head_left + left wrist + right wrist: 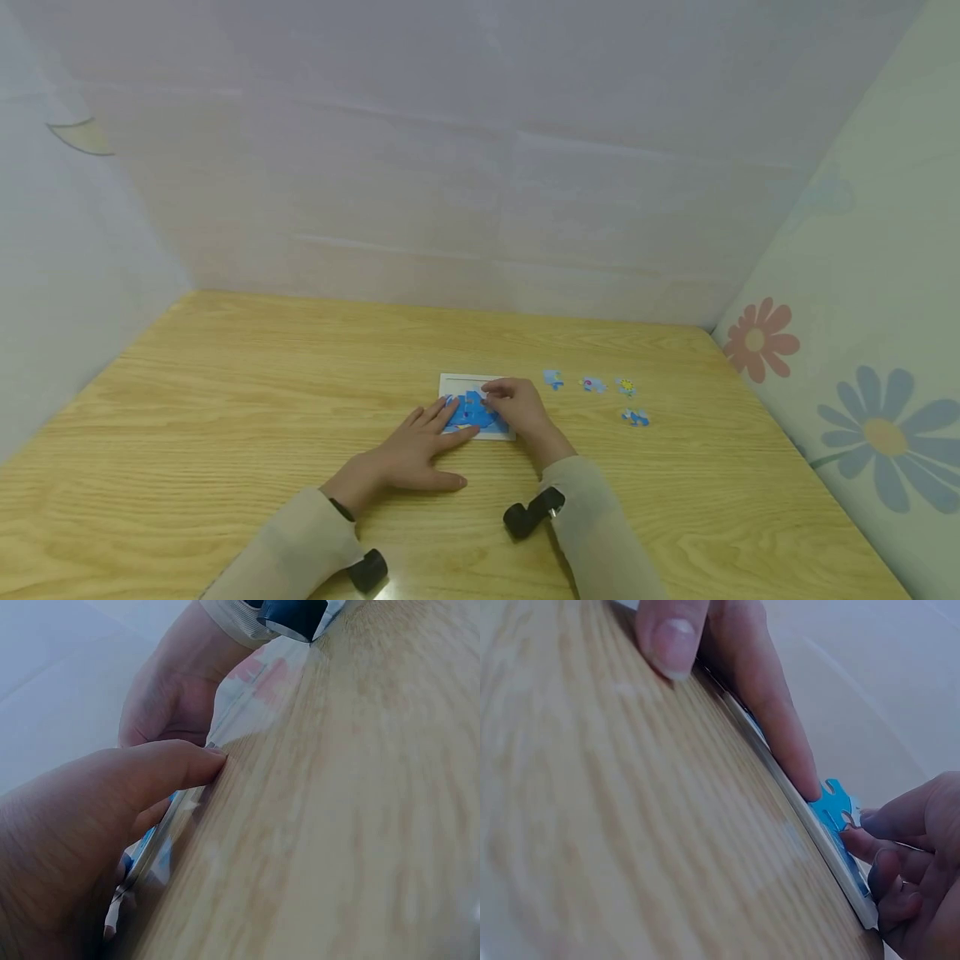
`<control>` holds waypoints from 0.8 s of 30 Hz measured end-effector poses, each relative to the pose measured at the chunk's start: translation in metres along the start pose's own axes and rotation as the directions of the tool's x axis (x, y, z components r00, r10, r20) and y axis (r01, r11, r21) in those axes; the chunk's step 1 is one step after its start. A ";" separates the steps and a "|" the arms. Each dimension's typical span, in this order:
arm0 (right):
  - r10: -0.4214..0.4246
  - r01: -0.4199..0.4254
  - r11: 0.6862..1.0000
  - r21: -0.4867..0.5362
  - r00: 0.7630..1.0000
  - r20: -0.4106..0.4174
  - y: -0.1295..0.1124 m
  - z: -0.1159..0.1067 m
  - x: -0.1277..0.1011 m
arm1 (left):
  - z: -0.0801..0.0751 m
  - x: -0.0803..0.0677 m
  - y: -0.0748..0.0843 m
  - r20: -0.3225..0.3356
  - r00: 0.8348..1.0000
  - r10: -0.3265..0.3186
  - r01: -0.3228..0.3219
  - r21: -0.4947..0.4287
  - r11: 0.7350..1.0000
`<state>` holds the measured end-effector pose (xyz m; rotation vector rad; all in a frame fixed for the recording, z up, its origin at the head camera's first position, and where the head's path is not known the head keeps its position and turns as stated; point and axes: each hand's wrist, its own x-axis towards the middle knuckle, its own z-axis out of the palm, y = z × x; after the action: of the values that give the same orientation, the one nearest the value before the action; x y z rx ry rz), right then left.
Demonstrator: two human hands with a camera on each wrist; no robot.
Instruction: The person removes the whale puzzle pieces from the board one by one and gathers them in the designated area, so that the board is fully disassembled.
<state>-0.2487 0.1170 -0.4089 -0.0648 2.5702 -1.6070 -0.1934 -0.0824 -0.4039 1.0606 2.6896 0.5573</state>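
The person is working a blue jigsaw in a white tray (450, 383) lying near the middle of the bench (225, 400). The left hand (420, 446) is lying flat, fingers straight and spread, its fingertips pressing on the tray's near left part; the left wrist view shows the thumb (172, 765) resting by the tray's edge. The right hand (517, 404) is curling its fingers over the tray's right side, and in the right wrist view its fingertips (870, 832) are pinching a blue piece (832, 806) that is sticking up at the tray's edge, not yet lying flat.

To seat this piece well, the left hand should probably be holding the tray steady while the right is turning the piece until its tabs are meeting the neighbours, then pressing down evenly rather than forcing one corner.

Four loose pieces (592, 384) are lying on the bench to the right of the tray, apart from both hands. A flowered panel (862, 350) is standing along the bench's right side.
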 end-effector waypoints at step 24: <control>0.004 -0.001 0.989 0.146 1.000 -0.023 -0.004 -0.003 0.005 | -0.002 -0.002 -0.001 0.002 1.000 -0.010 0.010 0.008 1.000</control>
<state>-0.2537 0.1177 -0.4048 -0.0307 2.4592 -1.7989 -0.1928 -0.0846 -0.4027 1.0490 2.6956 0.5444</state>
